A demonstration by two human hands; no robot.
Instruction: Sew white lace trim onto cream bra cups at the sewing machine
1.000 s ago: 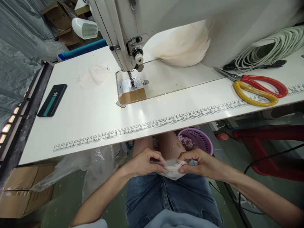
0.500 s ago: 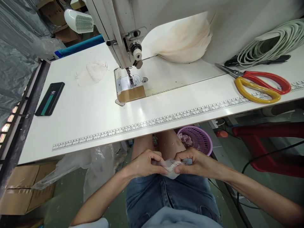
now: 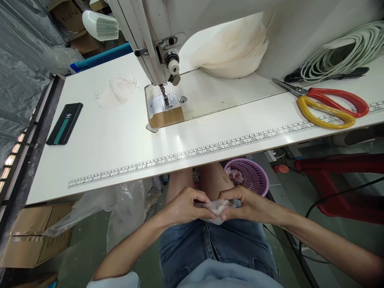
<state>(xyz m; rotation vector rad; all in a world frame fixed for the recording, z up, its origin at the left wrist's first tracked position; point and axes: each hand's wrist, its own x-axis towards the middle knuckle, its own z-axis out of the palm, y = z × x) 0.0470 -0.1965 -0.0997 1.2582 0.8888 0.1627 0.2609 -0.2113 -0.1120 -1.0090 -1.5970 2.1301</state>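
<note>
Over my lap, below the table's front edge, a small piece of thin whitish fabric (image 3: pixel 220 207) with a lacy, bumpy strip is stretched between my hands. My left hand (image 3: pixel 192 206) pinches its left side between thumb and fingers. On the right side, my right hand (image 3: pixel 244 204) grips it the same way, thumb toward the middle. The fingers hide parts of the cloth, so its full shape cannot be made out. Beyond my hands stands a sewing machine (image 3: pixel 160 52) with its needle over the metal plate (image 3: pixel 160 104).
On the white table (image 3: pixel 114 132) lie a dark phone-like object (image 3: pixel 64 124), a sheer fabric scrap (image 3: pixel 120 90), scissors (image 3: pixel 325 106), a coiled pale cord (image 3: pixel 345 52) and stacked cream fabric (image 3: pixel 234 52). A purple basket (image 3: pixel 258 176) sits below, near a red stool (image 3: pixel 339 188) and cardboard box (image 3: pixel 36 236).
My fingers have shifted slightly on the fabric; it now looks more spread out toward my left hand. Both hands keep hold of it over my lap.
</note>
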